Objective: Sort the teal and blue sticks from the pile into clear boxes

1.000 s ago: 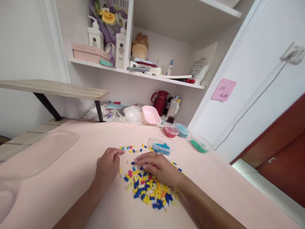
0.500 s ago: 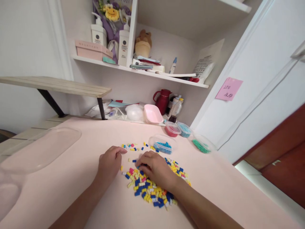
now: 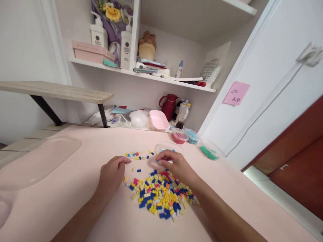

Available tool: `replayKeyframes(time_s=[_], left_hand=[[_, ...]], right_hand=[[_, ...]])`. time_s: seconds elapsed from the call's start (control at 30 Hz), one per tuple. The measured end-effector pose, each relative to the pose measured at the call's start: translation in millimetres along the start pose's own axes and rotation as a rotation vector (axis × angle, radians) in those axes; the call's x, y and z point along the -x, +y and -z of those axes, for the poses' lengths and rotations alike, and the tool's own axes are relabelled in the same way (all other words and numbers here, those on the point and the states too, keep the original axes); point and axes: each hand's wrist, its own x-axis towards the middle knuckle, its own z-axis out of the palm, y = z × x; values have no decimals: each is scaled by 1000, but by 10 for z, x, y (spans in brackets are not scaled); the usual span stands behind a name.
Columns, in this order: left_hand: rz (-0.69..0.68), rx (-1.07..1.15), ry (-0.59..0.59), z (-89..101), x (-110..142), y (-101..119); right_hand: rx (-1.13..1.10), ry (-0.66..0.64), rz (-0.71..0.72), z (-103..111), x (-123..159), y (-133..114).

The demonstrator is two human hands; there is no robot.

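My right hand is raised over the far edge of a heap of small toy bricks, mostly yellow and dark blue. Thumb and forefinger pinch a small light-blue brick. Directly behind this hand stands a clear tub, largely hidden by it, with a little blue showing. My left hand rests on the table left of the heap, forefinger stretched out, no brick visible in it. Near its fingertips lie a dark-blue brick and a loose scatter of bricks.
At the back right are tubs of red bricks, light-blue bricks and green bricks. A pink bowl and a red jug stand behind. To the left lies a clear lid-like tray, near a wooden riser.
My right hand has lifted from the heap and moved up and right toward the clear tub, carrying a light-blue brick. My left hand has stayed nearly still; the view has shifted slightly.
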Motion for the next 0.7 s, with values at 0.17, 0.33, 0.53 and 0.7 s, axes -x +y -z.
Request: replayKeyframes(time_s=[0.17,0.33,0.53,0.7], left_hand=[[24,26,-6,-9,-1,19],[26,34,-1,-20,-7,18],[-7,38,6,-12,4,35],[-19,39,133,-18,2,32]], right_hand=[[-85,323,-25,259,-61,113],[129,521,70,389,-83,288],[199,407,195,277,-45,227],[317,146,331,71,33,57]])
